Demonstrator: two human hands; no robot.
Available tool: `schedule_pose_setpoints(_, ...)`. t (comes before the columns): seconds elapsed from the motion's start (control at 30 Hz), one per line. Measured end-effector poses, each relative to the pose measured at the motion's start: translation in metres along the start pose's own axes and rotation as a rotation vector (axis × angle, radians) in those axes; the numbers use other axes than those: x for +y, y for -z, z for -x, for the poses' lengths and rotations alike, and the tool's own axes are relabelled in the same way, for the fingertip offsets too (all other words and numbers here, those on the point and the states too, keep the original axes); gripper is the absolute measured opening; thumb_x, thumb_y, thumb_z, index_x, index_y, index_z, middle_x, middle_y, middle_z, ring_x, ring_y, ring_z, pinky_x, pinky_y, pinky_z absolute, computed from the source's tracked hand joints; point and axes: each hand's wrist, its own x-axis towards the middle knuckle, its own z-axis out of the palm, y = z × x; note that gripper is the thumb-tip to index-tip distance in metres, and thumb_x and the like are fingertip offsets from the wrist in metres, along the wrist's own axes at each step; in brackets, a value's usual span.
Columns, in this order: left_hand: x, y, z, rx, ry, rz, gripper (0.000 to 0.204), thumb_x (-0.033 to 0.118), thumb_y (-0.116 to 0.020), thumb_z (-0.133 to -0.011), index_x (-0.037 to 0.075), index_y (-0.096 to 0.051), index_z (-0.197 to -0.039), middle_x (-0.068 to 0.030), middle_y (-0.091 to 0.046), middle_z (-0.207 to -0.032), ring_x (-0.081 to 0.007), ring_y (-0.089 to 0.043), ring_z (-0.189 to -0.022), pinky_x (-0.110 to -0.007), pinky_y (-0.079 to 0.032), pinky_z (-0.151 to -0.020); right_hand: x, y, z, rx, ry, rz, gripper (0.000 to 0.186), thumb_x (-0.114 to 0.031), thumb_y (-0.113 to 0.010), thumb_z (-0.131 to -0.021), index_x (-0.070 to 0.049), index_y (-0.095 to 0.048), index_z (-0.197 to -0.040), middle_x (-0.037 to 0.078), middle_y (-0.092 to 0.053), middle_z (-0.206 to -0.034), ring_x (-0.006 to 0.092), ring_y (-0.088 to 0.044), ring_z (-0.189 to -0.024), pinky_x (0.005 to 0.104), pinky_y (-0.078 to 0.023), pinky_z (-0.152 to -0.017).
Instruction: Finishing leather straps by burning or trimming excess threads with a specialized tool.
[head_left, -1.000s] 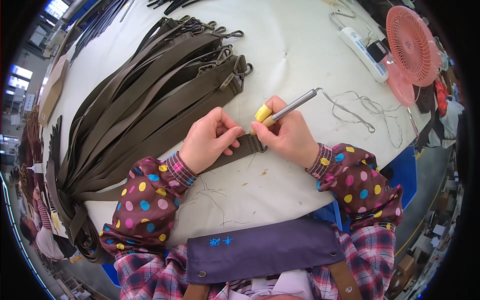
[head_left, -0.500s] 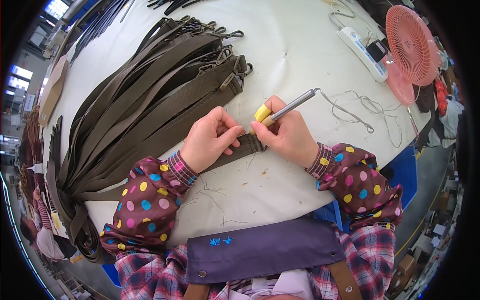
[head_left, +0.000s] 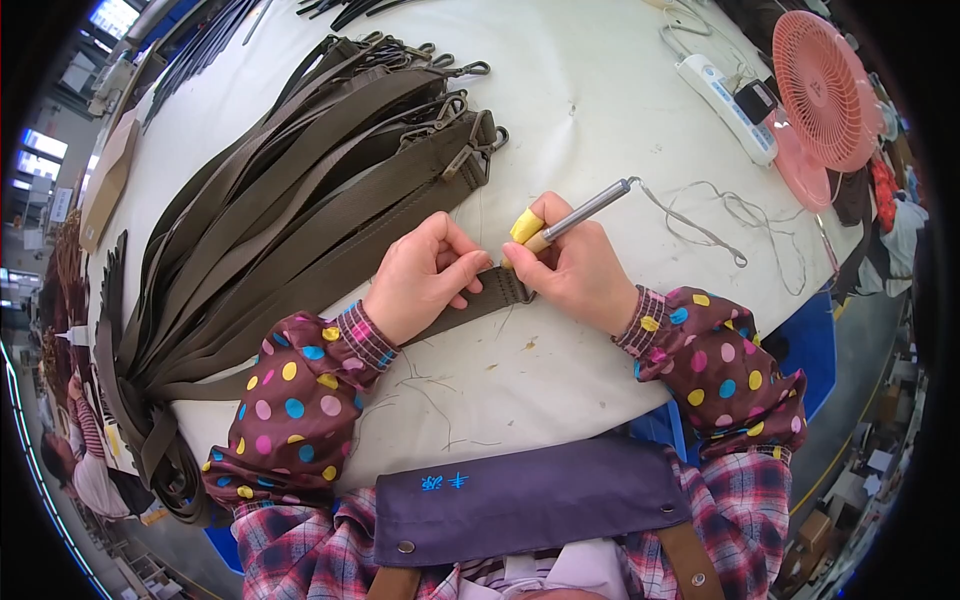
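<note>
My right hand [head_left: 582, 268] grips a pen-shaped hot tool [head_left: 585, 212] with a metal barrel and a cord leaving its upper end. Yellow tape [head_left: 525, 226] wraps one of its fingers. The tool's tip points down beside the stitched end of a dark olive webbing strap [head_left: 492, 290], which carries a metal ring. Just left of it, my left hand [head_left: 422, 275] is closed in a pinch above the same strap, the two hands' fingertips almost meeting. Whatever lies between the left fingertips is too small to make out.
A large bundle of similar straps [head_left: 280, 210] with metal hooks spreads over the white table [head_left: 600, 110] at left. A pink fan [head_left: 825, 90] and a white power strip [head_left: 728, 108] stand at far right. Thread scraps [head_left: 430, 395] lie in front. A blue bin [head_left: 805, 350] sits below the table's right edge.
Almost nothing differs. Both hands hold their place at the strap end, with the left one shifted very slightly to the right.
</note>
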Motion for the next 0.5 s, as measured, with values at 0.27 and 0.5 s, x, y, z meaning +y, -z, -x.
schedule_pose_setpoints(0.27, 0.0002, -0.0002, -0.0015, 0.001, 0.005, 0.007, 0.018, 0.013, -0.061, -0.089, 0.001, -0.049, -0.086, -0.0035, -0.060, -0.078, -0.0076, -0.062, -0.069, -0.021, -0.051, -0.054, -0.0019, 0.0014, -0.0004, 0.004, -0.002, 0.002, 0.018, -0.008, -0.062, -0.086, -0.003, -0.045, -0.088, 0.003, -0.060, -0.071, 0.0035, -0.052, -0.058, 0.0192, -0.041, -0.049)
schedule_pose_setpoints(0.5, 0.0025, 0.0012, -0.0004, 0.020, 0.000, 0.028, 0.016, 0.011, -0.061, -0.089, 0.001, -0.048, -0.088, -0.0043, -0.060, -0.075, -0.0080, -0.061, -0.066, -0.022, -0.051, -0.054, -0.0007, 0.0003, -0.0005, 0.005, -0.006, -0.042, 0.017, -0.008, -0.061, -0.087, -0.004, -0.045, -0.088, 0.002, -0.059, -0.072, 0.0033, -0.052, -0.059, 0.0190, -0.041, -0.050)
